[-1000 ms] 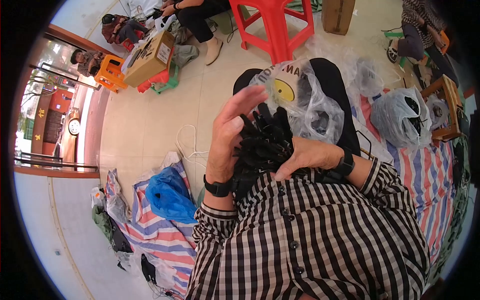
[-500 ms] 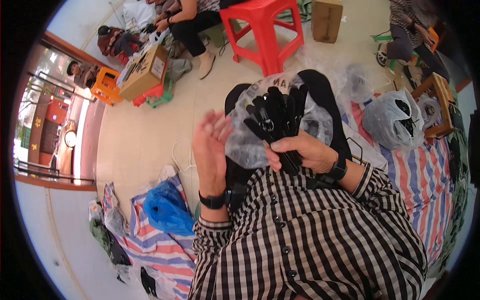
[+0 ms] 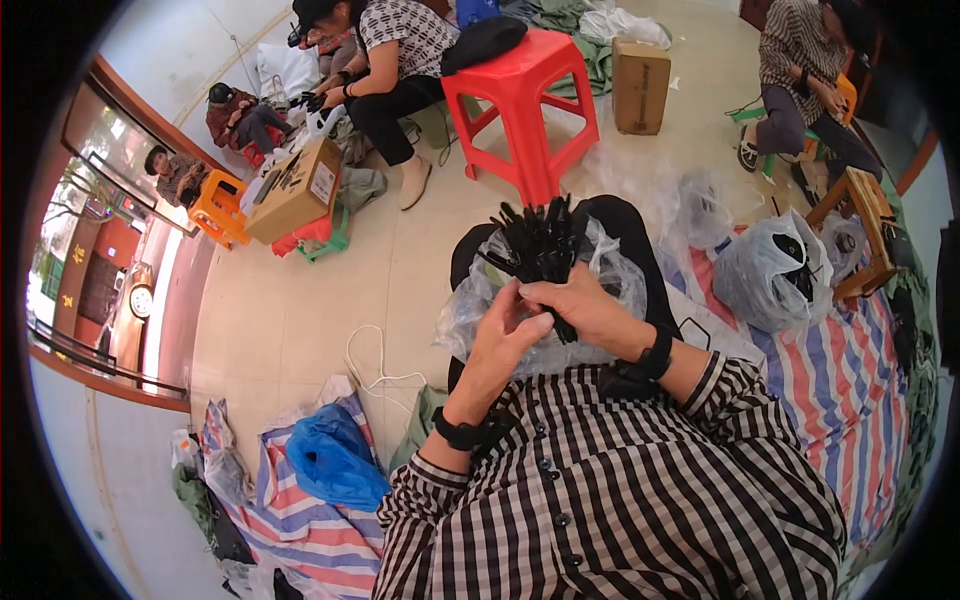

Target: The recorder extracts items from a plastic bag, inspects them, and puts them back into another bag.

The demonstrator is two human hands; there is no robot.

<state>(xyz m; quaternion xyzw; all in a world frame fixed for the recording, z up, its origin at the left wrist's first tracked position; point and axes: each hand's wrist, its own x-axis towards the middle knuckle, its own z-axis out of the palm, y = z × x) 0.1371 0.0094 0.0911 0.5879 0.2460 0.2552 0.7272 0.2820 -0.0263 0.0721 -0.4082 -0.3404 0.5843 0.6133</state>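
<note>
Black plastic sticks, bundled, fan upward from the right hand, which is clenched round their lower ends. Left hand touches the right from the left, fingertips pinched at the bundle's base. Bundle stands over a clear plastic bag on the lap, near its middle.

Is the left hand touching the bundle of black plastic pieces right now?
Touching. The head view shows the left hand with its fingertips pressed against the base of the bundle of black plastic pieces, which the right hand grips.
</note>
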